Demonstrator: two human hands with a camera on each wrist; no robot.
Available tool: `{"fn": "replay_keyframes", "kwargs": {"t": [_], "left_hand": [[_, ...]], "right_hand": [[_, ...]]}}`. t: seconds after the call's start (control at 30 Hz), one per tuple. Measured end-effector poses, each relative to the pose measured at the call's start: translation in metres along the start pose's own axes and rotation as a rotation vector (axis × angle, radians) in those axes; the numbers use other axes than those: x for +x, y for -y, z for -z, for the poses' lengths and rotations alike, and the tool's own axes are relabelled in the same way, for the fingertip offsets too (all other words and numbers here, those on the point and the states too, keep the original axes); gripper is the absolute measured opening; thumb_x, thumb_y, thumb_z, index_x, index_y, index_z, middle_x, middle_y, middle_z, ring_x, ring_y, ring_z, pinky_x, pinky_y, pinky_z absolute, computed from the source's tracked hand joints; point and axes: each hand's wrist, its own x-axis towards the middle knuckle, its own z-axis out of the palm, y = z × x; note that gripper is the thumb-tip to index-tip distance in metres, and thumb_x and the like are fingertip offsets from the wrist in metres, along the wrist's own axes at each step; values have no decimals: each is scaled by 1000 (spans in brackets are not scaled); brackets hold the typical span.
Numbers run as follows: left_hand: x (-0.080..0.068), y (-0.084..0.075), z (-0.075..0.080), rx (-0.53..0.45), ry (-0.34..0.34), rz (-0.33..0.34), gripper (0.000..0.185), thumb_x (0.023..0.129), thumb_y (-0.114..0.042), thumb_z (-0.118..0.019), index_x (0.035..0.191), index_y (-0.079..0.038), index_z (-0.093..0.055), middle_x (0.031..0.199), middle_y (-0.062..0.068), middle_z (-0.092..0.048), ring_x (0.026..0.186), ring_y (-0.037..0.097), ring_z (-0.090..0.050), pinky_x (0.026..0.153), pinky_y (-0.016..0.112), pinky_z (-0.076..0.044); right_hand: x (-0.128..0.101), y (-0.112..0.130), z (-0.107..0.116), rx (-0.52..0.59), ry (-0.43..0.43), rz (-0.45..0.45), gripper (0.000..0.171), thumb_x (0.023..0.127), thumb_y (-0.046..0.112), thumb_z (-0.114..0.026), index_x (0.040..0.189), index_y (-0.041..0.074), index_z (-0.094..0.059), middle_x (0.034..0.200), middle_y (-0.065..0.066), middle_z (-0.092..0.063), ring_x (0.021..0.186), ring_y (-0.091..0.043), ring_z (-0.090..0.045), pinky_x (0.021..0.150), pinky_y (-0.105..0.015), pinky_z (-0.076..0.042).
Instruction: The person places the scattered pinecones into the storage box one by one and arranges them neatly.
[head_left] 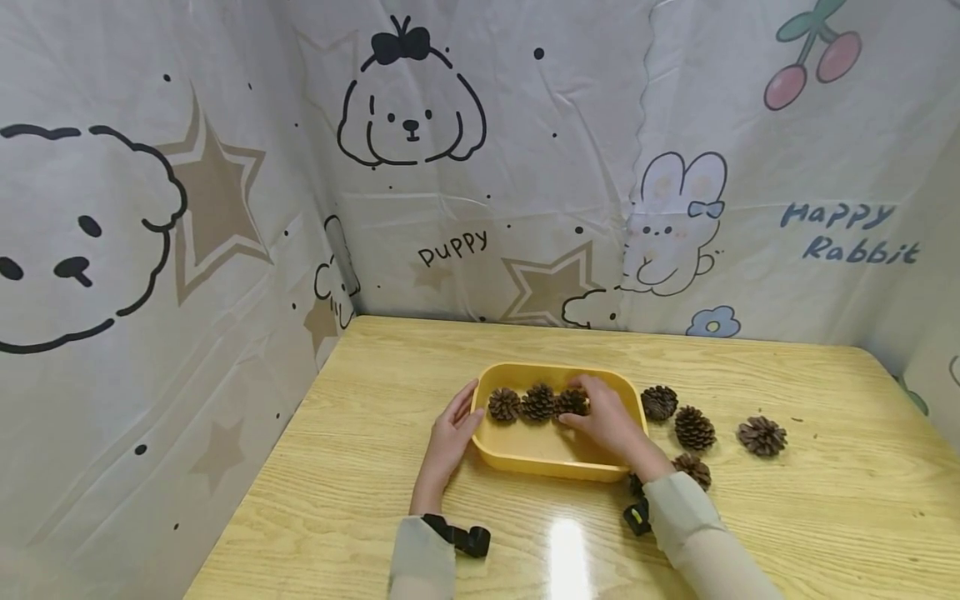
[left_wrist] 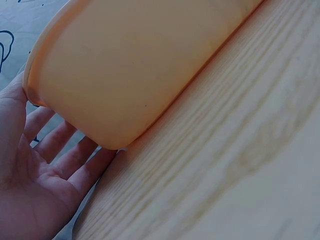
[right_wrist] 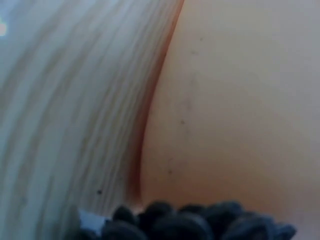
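A yellow tray [head_left: 525,457] sits mid-table with three pine cones in a row along its far side. My left hand [head_left: 452,430] lies flat against the tray's left wall [left_wrist: 125,75], fingers straight. Reaching into the tray, my right hand [head_left: 603,417] curls its fingers round the rightmost cone [head_left: 572,402]. The other two cones [head_left: 504,404] [head_left: 537,402] lie to its left. In the right wrist view only the tray wall [right_wrist: 240,110] and a dark pine cone [right_wrist: 200,222] show.
Several loose pine cones lie on the wooden table [head_left: 825,500] right of the tray: [head_left: 659,402], [head_left: 693,427], [head_left: 762,436], and one [head_left: 693,469] beside my right sleeve. Printed cloth walls [head_left: 225,250] close in the left, back and right.
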Motion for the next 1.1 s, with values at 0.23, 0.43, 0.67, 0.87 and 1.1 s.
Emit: {"fn": "replay_keyframes", "kwargs": {"t": [0.23, 0.43, 0.67, 0.87, 1.1], "left_hand": [[-2, 0, -2, -7, 9, 2, 55, 101, -20, -54, 152, -13, -36, 156, 17, -37, 142, 34, -41, 116, 43, -39], [0, 2, -2, 7, -2, 29, 53, 101, -19, -53, 152, -16, -38, 156, 14, -38, 142, 32, -42, 115, 42, -41], [0, 4, 0, 17, -19, 42, 52, 101, -22, -53, 151, -21, -39, 156, 11, -40, 142, 30, -43, 114, 41, -42], [2, 2, 0, 3, -6, 30, 52, 101, -24, -53, 151, -21, -39, 157, 11, -39, 143, 29, -41, 116, 43, -40], [2, 0, -1, 14, -10, 47, 51, 102, -22, -53, 151, -22, -39, 157, 9, -39, 143, 28, -42, 115, 42, -40]], "right_hand": [[-8, 3, 4, 13, -53, 19, 52, 88, 21, -73, 131, 0, -52, 131, -21, -55, 119, -40, -55, 98, -53, -52], [-17, 5, 10, 45, -165, 85, 51, 88, 20, -73, 130, -2, -53, 125, -21, -56, 116, -38, -56, 97, -52, -53], [-28, -1, 20, 78, -321, 196, 49, 82, 10, -78, 124, -5, -57, 120, -21, -60, 113, -38, -60, 94, -50, -56], [-44, -7, 33, 93, -374, 191, 46, 83, 7, -76, 124, -2, -57, 120, -19, -60, 112, -37, -61, 93, -47, -56], [-67, -12, 45, 97, -428, 188, 44, 82, 5, -77, 122, 0, -60, 120, -16, -61, 106, 4, -58, 93, -18, -54]]}}
